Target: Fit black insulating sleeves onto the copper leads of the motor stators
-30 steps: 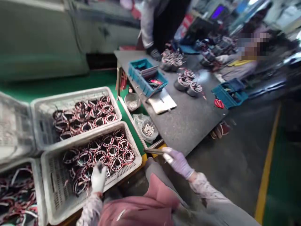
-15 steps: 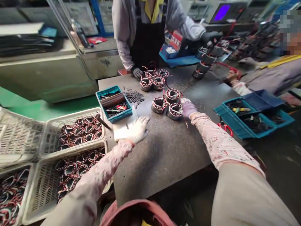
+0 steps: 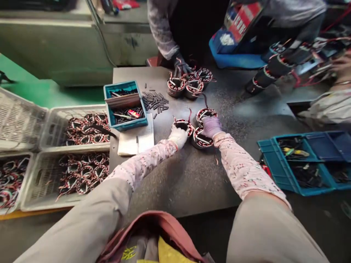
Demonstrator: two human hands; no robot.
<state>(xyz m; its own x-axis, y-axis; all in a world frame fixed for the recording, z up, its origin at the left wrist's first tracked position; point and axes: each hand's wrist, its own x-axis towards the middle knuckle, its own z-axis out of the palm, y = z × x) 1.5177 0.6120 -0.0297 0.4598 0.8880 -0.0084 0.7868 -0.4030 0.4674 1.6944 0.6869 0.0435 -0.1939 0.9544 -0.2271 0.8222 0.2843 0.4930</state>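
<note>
My left hand (image 3: 178,138), in a white glove, is closed on the near-left rim of a motor stator (image 3: 189,126), its fingertips partly hidden inside the ring. My right hand (image 3: 212,126), in a pale purple glove, reaches over two more stators, one behind (image 3: 202,114) and one in front (image 3: 201,140). Its fingers curl down at their rims, and the fingertips are hidden. All three wound rings with red and white leads stand upright, close together, on the grey metal table (image 3: 181,182).
Across the table, a co-worker's gloved hand (image 3: 181,66) touches other stators (image 3: 176,86). Small black tubes (image 3: 155,101) lie beside a teal bin (image 3: 126,126) and a white pad (image 3: 148,140). Crates of stators (image 3: 44,179) stand left, blue bins (image 3: 287,175) right. A stator stack (image 3: 263,78) leans far right.
My left hand has moved right from over the white pad onto the left stator. My right hand has shifted from the stators' right side to over them. The view has tilted down.
</note>
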